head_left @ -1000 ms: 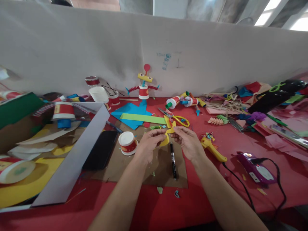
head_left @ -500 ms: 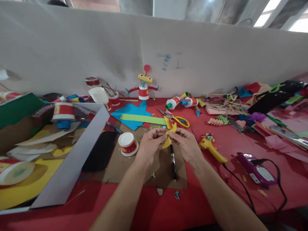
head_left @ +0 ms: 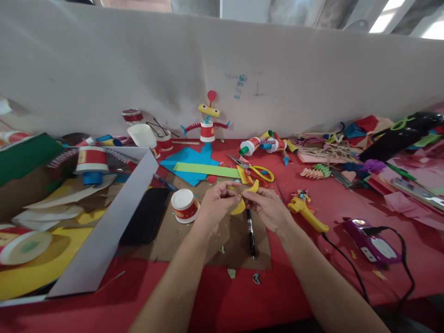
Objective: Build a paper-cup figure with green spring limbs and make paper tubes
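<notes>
"Yellow curved paper piece (head_left: pixel 239 208): where exactly?"

"Centre of the frame, pinched by the fingertips of the left hand (head_left: pixel 215 206) and right hand (head_left: pixel 268 208), yellow showing above and below them."

"Beyond?"

"Black cylindrical pen (head_left: pixel 251 237) just below; red-and-white paper cup (head_left: pixel 184 206) centre-left."

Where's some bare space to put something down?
The red table looks bare between the yellow glue gun, the purple box and the folded peach paper. Another patch lies between the white box and the left arm. It's crowded far right, colored paper heaped around the black bottle, and mid-table, where the left hand and right hand hold yellow paper.
</notes>
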`<state>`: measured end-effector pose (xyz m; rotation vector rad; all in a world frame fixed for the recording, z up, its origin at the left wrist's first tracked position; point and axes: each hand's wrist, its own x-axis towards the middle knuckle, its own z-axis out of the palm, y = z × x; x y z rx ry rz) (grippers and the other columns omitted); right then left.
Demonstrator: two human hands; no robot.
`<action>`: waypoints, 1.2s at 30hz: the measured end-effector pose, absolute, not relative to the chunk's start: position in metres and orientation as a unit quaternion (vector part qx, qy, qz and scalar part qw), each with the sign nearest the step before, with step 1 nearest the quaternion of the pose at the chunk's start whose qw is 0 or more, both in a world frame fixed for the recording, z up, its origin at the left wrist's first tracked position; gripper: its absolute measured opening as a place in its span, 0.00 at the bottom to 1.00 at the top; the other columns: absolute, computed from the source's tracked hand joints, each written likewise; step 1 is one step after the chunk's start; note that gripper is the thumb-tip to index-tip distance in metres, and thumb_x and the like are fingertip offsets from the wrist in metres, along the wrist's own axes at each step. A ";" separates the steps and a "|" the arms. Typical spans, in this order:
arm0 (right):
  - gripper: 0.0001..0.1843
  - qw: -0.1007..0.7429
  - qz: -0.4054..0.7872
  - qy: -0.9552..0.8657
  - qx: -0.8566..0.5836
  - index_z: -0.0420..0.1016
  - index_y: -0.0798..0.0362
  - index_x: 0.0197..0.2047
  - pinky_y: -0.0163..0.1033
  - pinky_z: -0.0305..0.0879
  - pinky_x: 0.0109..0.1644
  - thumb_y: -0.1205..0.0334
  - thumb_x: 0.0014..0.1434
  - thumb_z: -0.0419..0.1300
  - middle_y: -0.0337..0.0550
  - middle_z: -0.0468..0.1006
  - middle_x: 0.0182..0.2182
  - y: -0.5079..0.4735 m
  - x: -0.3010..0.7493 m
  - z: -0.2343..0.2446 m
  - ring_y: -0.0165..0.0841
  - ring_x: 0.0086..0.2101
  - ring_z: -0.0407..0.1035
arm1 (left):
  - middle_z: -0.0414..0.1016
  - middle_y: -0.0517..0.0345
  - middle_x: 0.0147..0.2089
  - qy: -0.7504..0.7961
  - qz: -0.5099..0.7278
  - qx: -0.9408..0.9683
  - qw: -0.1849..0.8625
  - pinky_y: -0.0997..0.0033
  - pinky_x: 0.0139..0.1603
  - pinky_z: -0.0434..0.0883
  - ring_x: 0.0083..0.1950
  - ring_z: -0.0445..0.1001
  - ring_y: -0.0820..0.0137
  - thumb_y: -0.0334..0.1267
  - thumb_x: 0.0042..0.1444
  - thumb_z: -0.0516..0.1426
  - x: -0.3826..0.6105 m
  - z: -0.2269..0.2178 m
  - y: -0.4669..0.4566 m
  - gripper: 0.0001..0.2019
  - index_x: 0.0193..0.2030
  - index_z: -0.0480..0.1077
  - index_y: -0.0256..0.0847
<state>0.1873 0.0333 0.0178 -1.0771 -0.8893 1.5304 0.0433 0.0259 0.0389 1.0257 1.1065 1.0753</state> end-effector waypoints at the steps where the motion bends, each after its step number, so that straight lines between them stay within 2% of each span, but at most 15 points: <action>1: 0.14 0.513 0.631 -0.368 -0.450 0.79 0.55 0.26 0.33 0.61 0.30 0.55 0.37 0.72 0.37 0.75 0.21 0.034 0.189 0.018 0.25 0.24 0.65 | 0.71 0.63 0.24 0.493 0.454 0.447 0.593 0.76 0.27 0.60 0.25 0.66 0.76 0.29 0.41 0.62 0.042 0.038 0.027 0.14 0.38 0.75 0.39; 4: 0.15 0.528 0.613 -0.359 -0.465 0.79 0.54 0.27 0.33 0.62 0.32 0.53 0.37 0.72 0.36 0.75 0.23 0.038 0.197 0.018 0.25 0.25 0.67 | 0.73 0.59 0.23 0.551 0.397 0.486 0.550 0.75 0.25 0.61 0.23 0.66 0.74 0.28 0.40 0.61 0.039 0.029 0.033 0.05 0.26 0.76 0.39; 7: 0.16 0.525 0.592 -0.366 -0.490 0.80 0.54 0.28 0.34 0.63 0.33 0.51 0.39 0.71 0.38 0.76 0.24 0.041 0.203 0.017 0.26 0.26 0.68 | 0.75 0.56 0.22 0.577 0.348 0.554 0.489 0.72 0.26 0.62 0.24 0.68 0.70 0.26 0.40 0.59 0.036 0.017 0.039 0.07 0.21 0.76 0.41; 11: 0.16 0.499 0.537 -0.426 -0.530 0.80 0.55 0.29 0.36 0.64 0.33 0.51 0.42 0.69 0.40 0.75 0.23 0.045 0.208 0.013 0.27 0.26 0.68 | 0.81 0.51 0.34 0.604 0.352 0.596 0.395 0.69 0.37 0.68 0.36 0.75 0.63 0.23 0.44 0.58 0.030 0.014 0.042 0.12 0.27 0.79 0.42; 15: 0.15 0.488 0.506 -0.463 -0.540 0.80 0.56 0.29 0.37 0.65 0.33 0.52 0.44 0.68 0.40 0.76 0.23 0.047 0.209 0.010 0.28 0.26 0.67 | 0.80 0.46 0.42 0.677 0.142 0.690 0.213 0.64 0.47 0.70 0.45 0.76 0.59 0.26 0.51 0.56 0.030 0.021 0.036 0.13 0.41 0.78 0.39; 17: 0.15 0.483 0.489 -0.482 -0.543 0.80 0.56 0.30 0.37 0.65 0.33 0.52 0.45 0.66 0.40 0.76 0.23 0.047 0.210 0.008 0.28 0.26 0.68 | 0.78 0.43 0.44 0.693 0.062 0.698 0.171 0.60 0.47 0.71 0.47 0.76 0.57 0.28 0.54 0.54 0.033 0.024 0.032 0.13 0.44 0.75 0.36; 24: 0.11 0.420 0.415 -0.576 -0.566 0.81 0.54 0.35 0.38 0.65 0.32 0.57 0.50 0.62 0.41 0.79 0.26 0.047 0.211 0.001 0.31 0.26 0.70 | 0.77 0.43 0.47 0.684 -0.002 0.714 0.149 0.61 0.47 0.73 0.49 0.76 0.59 0.26 0.58 0.48 0.038 0.023 0.027 0.14 0.44 0.73 0.35; 27: 0.11 0.382 0.357 -0.627 -0.578 0.82 0.52 0.37 0.40 0.65 0.37 0.58 0.53 0.61 0.43 0.81 0.29 0.049 0.210 -0.004 0.34 0.30 0.71 | 0.76 0.42 0.47 0.685 -0.012 0.715 0.141 0.60 0.47 0.73 0.49 0.76 0.58 0.26 0.59 0.47 0.037 0.024 0.028 0.15 0.46 0.72 0.35; 30: 0.08 0.335 0.287 -0.686 -0.579 0.84 0.50 0.33 0.44 0.62 0.44 0.65 0.52 0.62 0.44 0.82 0.32 0.049 0.205 -0.010 0.37 0.35 0.71 | 0.77 0.43 0.46 0.687 -0.020 0.712 0.143 0.60 0.45 0.74 0.49 0.76 0.58 0.28 0.59 0.48 0.037 0.026 0.028 0.14 0.47 0.72 0.36; 33: 0.12 0.290 0.228 -0.729 -0.576 0.84 0.48 0.31 0.47 0.57 0.50 0.72 0.50 0.61 0.46 0.82 0.34 0.049 0.195 -0.017 0.41 0.40 0.69 | 0.77 0.42 0.47 0.679 -0.027 0.719 0.146 0.61 0.46 0.74 0.49 0.76 0.57 0.27 0.59 0.48 0.038 0.029 0.025 0.14 0.45 0.73 0.35; 36: 0.15 0.260 0.187 -0.748 -0.581 0.84 0.49 0.32 0.50 0.55 0.50 0.75 0.50 0.58 0.49 0.82 0.34 0.048 0.187 -0.021 0.45 0.43 0.66 | 0.77 0.40 0.46 0.669 -0.028 0.729 0.146 0.61 0.47 0.73 0.50 0.76 0.58 0.26 0.58 0.48 0.038 0.029 0.024 0.15 0.43 0.74 0.34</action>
